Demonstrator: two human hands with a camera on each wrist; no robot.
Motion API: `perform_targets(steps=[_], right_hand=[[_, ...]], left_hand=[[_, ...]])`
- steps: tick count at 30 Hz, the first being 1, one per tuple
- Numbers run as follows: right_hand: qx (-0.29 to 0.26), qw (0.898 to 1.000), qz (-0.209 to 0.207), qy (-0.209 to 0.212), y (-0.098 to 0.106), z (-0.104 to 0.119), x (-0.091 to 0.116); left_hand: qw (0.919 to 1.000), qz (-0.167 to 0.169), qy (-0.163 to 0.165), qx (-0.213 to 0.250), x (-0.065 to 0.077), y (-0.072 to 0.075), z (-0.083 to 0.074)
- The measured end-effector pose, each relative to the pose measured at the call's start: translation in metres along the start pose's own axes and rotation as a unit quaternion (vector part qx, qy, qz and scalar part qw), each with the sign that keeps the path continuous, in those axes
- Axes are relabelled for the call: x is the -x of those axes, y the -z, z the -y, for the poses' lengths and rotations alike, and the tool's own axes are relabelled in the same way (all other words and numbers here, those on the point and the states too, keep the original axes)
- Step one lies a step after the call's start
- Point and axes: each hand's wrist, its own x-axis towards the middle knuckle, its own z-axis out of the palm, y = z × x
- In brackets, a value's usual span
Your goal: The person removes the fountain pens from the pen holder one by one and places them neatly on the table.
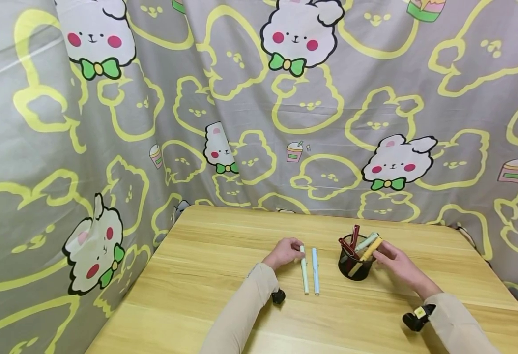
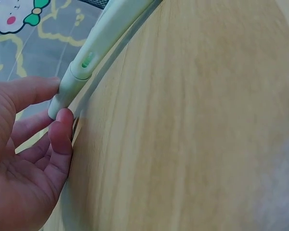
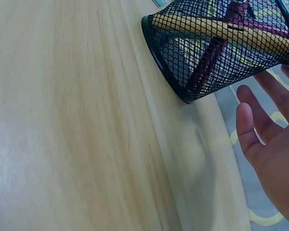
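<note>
My left hand (image 1: 285, 251) pinches the far end of a pale green pen (image 1: 304, 273) lying on the table. In the left wrist view, thumb and fingertips sit on either side of the pen's end (image 2: 70, 94). A light blue pen (image 1: 315, 270) lies parallel, just right of it. My right hand (image 1: 393, 258) is at the right rim of a black mesh pen cup (image 1: 349, 270), thumb and index finger at the upper end of a yellow pen (image 1: 371, 248) leaning inside. The right wrist view shows the other fingers spread beside the mesh; the fingertips at the yellow pen are mostly cut off.
Two dark red pens (image 1: 355, 236) and another pale green pen (image 1: 365, 242) also stand in the cup. The wooden table (image 1: 188, 275) meets a patterned grey curtain (image 1: 250, 113) behind and at the left. Black wrist cameras sit on both sleeves.
</note>
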Motion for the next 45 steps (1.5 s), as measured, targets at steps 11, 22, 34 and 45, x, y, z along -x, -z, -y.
perform_targets(steps=[11, 22, 34, 45], right_hand=[[-0.012, 1.000, -0.011, -0.004, -0.001, 0.000, 0.000], [-0.003, 0.999, -0.004, -0.039, 0.000, 0.001, -0.002], [-0.007, 0.997, -0.016, -0.070, -0.001, -0.003, -0.004], [-0.059, 0.994, -0.027, -0.086, -0.004, -0.002, -0.008]], left_hand=[[0.9998, 0.011, -0.009, -0.017, 0.000, 0.001, 0.000], [0.9967, 0.011, -0.011, -0.080, -0.001, -0.001, -0.003], [0.9960, -0.008, 0.000, -0.089, 0.002, -0.002, -0.005], [0.9971, -0.045, -0.052, -0.032, 0.008, -0.006, -0.043]])
